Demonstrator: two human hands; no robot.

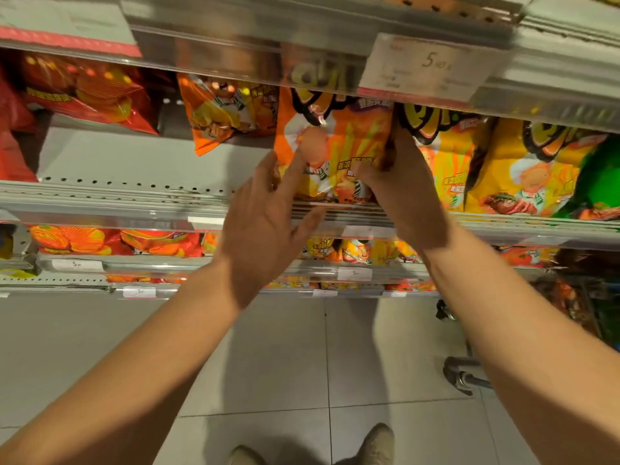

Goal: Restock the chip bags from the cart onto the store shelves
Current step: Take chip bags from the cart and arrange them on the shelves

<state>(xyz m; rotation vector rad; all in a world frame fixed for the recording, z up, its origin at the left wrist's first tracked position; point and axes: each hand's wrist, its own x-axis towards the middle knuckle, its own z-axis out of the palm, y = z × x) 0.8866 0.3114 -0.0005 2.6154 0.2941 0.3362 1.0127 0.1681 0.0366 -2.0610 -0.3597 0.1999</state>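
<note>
Where shelf [134, 193] lies bare, orange bag [339, 146] between both hands.

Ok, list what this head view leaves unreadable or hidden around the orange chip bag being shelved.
- Top of the orange chip bag: hidden behind the upper shelf's metal edge rail.
- Right hand fingers: behind the bag's right edge, so the grip is unclear.
- White price label: only a "5" reads; the small print is blurred.
- Cart: cut off by the right edge, contents indistinct.
- Left hand: fingers straight against the bag's front.
</note>
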